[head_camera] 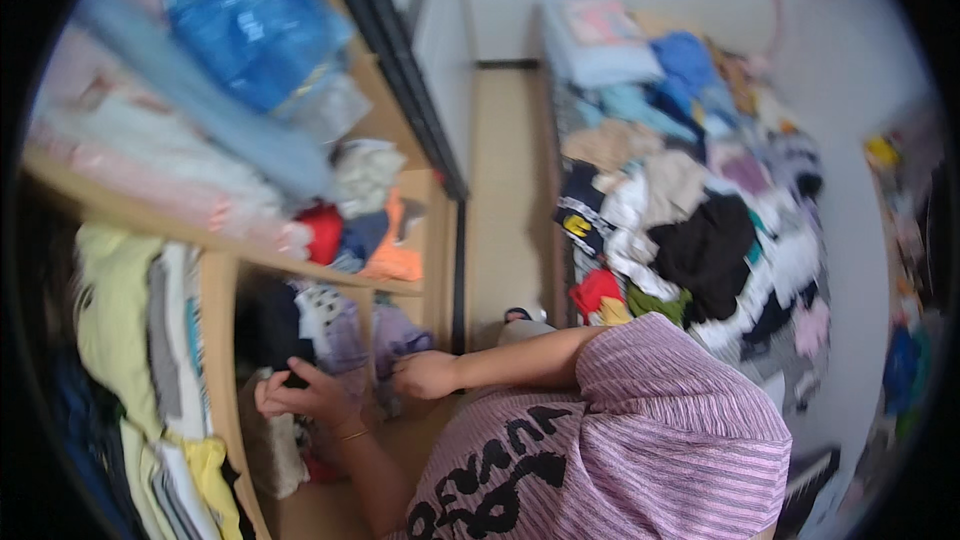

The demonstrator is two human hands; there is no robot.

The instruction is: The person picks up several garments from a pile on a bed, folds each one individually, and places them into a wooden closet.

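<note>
My left hand (pixel 315 394) is in front of a lower compartment of the wooden wardrobe (pixel 219 330), fingers apart and slightly curled, with nothing seen in it. Behind it are dark folded clothes (pixel 274 322) and a purple garment with a dotted white part (pixel 337 322). A beige cloth (pixel 274 442) hangs below this hand. My right hand (pixel 427 375) is curled against another purple garment (pixel 397 334), past a thin upright divider (pixel 368 337). Its fingertips are hidden, so whether it grips the cloth is unclear.
Bedding and a blue plastic bag (pixel 247 30) fill the upper shelf. Yellow and white clothes (pixel 116 307) are stacked at left. A black-edged sliding door (pixel 405 60) stands beside the shelves. Behind me, a bed holds a heap of clothes (pixel 705 247). A strip of floor (pixel 506 187) lies between.
</note>
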